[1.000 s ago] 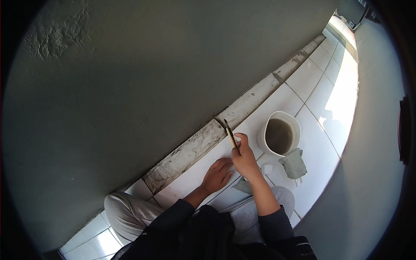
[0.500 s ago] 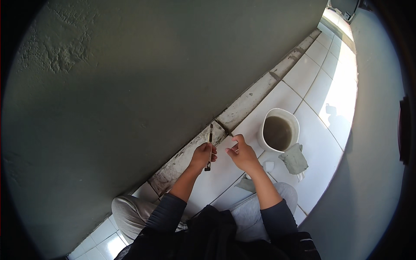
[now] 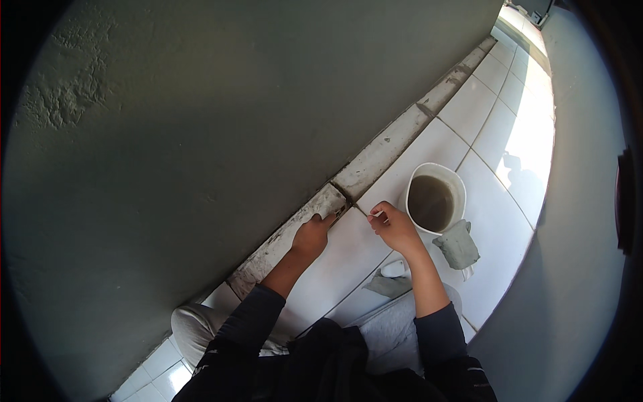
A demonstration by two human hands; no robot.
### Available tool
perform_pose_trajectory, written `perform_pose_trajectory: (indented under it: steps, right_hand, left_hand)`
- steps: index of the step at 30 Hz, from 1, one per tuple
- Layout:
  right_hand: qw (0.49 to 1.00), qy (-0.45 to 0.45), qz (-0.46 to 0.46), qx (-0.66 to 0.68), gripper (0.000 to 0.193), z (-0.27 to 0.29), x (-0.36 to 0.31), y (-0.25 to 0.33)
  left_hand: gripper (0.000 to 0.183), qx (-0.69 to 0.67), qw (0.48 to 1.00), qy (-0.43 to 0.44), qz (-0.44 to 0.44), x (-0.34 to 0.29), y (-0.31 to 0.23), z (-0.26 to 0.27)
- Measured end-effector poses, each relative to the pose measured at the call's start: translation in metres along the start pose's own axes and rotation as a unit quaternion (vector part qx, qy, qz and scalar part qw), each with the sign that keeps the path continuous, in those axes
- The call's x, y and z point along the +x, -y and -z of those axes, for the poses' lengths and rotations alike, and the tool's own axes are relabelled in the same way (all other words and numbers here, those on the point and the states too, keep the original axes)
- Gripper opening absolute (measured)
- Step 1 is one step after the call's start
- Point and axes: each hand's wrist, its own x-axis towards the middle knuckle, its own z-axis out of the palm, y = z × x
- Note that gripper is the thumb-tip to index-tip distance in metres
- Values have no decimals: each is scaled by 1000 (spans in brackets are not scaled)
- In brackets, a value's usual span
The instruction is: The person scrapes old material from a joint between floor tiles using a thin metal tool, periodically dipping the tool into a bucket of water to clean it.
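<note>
My left hand [image 3: 311, 238] is closed around a slim utility knife [image 3: 341, 210], with the index finger stretched along it. Most of the knife is hidden by the hand; its front end is at the dark gap between two white skirting tiles [image 3: 328, 201], low on the wall. Just right of the gap, my right hand [image 3: 394, 228] hovers above the floor tiles with its fingers curled in toward the thumb. Whether anything is pinched there cannot be made out.
A white bucket [image 3: 404, 201] of murky grey-brown water stands right of my hands. Against it rests a grey-green cloth or sponge [image 3: 459, 245]. A small white object [image 3: 393, 269] and a grey cloth [image 3: 387, 285] lie by my knee. The grey plastered wall [image 3: 167, 167] rises on the left.
My left hand has tilted the knife from upright in view down to the tile gap. The fingers of my right hand have curled in, and that hand has shifted slightly right.
</note>
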Motion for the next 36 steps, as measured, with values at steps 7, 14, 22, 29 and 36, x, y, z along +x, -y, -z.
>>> perform_pose_trajectory:
  steps: [7, 14, 22, 29, 36]
  right_hand:
    - [1000, 14, -7, -17, 21, 3, 2, 8]
    - [1000, 23, -4, -13, 21, 5, 5, 9]
    - [1000, 25, 6, 1, 19, 3, 7, 10]
    - [1000, 25, 0, -12, 19, 4, 7, 9]
    - [1000, 18, 13, -2, 20, 2, 7, 7]
  left_hand:
    - [49, 88, 995, 32, -23, -6, -2, 1]
    - [52, 121, 990, 68, -31, -4, -5, 7]
    - [51, 118, 991, 58, -17, 14, -15, 8]
    - [44, 127, 986, 105, 33, 14, -38, 13]
    - [37, 116, 986, 95, 75, 28, -50, 10]
